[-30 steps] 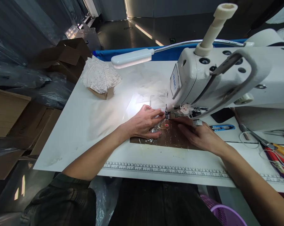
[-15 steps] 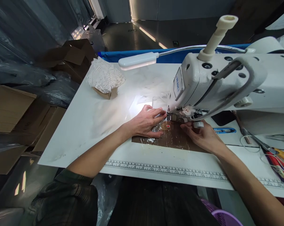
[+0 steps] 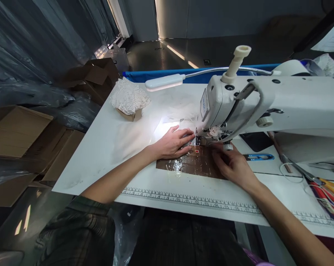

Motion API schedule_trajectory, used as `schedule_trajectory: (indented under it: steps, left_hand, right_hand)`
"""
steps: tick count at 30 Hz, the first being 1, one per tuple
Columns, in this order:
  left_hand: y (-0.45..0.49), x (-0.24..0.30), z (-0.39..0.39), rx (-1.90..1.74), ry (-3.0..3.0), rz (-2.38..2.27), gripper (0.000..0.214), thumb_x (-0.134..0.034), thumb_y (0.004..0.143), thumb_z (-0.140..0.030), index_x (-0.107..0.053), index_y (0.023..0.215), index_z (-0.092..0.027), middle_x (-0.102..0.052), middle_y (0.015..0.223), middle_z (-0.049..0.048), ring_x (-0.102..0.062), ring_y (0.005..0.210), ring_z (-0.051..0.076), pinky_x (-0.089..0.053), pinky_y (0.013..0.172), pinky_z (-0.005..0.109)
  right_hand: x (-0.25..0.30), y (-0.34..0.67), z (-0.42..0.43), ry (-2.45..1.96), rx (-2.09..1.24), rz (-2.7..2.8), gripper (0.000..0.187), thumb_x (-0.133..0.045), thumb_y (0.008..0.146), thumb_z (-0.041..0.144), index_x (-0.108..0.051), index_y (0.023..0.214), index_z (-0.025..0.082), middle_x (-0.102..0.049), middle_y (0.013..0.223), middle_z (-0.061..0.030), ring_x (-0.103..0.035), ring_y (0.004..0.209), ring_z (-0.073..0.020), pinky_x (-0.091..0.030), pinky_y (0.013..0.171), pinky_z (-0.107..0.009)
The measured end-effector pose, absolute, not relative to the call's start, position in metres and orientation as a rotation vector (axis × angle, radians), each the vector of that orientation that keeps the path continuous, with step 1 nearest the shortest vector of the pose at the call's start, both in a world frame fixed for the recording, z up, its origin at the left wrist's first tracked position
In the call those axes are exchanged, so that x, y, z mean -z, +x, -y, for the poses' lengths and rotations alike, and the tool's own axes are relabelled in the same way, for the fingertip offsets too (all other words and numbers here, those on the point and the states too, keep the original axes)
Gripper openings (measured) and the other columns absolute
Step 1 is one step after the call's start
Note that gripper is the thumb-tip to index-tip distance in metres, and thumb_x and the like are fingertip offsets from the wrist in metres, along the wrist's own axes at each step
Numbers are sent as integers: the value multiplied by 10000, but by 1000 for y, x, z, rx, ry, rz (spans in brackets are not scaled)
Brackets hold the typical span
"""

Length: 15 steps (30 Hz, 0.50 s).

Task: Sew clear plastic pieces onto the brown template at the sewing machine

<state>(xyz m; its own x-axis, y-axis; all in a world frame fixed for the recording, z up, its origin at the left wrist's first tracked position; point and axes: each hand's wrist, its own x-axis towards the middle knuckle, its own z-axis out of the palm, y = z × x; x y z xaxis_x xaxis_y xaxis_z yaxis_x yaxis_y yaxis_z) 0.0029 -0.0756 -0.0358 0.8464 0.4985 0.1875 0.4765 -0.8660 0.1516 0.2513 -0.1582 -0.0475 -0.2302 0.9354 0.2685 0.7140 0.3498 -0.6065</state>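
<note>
My left hand (image 3: 174, 143) lies flat with fingers apart, its fingertips just left of the presser foot (image 3: 198, 141) of a white sewing machine (image 3: 214, 98). Under and behind its fingers is pale, thin material (image 3: 185, 127), washed out by the lamp, so its kind is unclear. Right of the needle area, my right hand (image 3: 233, 164) is closed, thumb and fingers curled together below the machine head. Whatever the fingertips hold is hidden. Both hands rest at a brown plate (image 3: 203, 168) covered in shiny clear tape, with a small red mark near the presser foot.
A lit lamp (image 3: 164, 82) hangs over the white table (image 3: 100, 170). White lace (image 3: 130, 96) sits in a small box at the back left. Blue thread snips (image 3: 259, 157) and scissors (image 3: 308, 173) lie right. A ruler strip (image 3: 183, 200) runs along the front edge. Cardboard boxes (image 3: 20, 129) stand left.
The view has shifted, so the machine appears further left and lower. My left hand's thumb has drawn in towards its fingers; my right hand stays closed beside the needle area.
</note>
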Motion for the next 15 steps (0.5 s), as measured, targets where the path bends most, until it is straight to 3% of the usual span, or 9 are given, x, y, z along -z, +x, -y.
schedule_trajectory:
  steps: [4, 7, 11, 15]
  left_hand:
    - [1, 29, 63, -275, 2886, -763, 362, -417, 977, -372, -602, 1202, -156, -559, 1211, 137, -573, 1024, 226, -429, 940, 395]
    - [2, 17, 49, -241, 2806, -737, 302, -474, 950, -373, -635, 1136, -198, -551, 1248, 99, -585, 1036, 206, -455, 932, 350]
    - [8, 1, 18, -301, 2681, -1047, 272, -508, 926, -344, -623, 1132, -211, -566, 1234, 77, -580, 1066, 206, -464, 941, 331]
    - [12, -3, -22, -340, 2544, -1440, 388, -408, 969, -454, -637, 1015, -144, -638, 1013, 110, -618, 928, 243, -494, 850, 368]
  right_hand:
    - [44, 247, 185, -1263, -380, 2288, 417, -482, 939, 305, -533, 1335, 186, -582, 1317, -165, -559, 1210, -296, -490, 982, -495]
    - [50, 250, 207, -1050, -305, 2531, 426, -516, 925, 300, -531, 1349, 253, -606, 1320, -107, -536, 1257, -291, -460, 1029, -544]
    - [68, 258, 215, -946, -68, 2507, 475, -534, 906, 282, -513, 1374, 203, -653, 1258, -107, -590, 1198, -281, -518, 974, -504]
    - [80, 263, 198, -728, 225, 2421, 398, -563, 904, 328, -608, 1275, 193, -716, 1141, -71, -679, 1042, -228, -563, 849, -366]
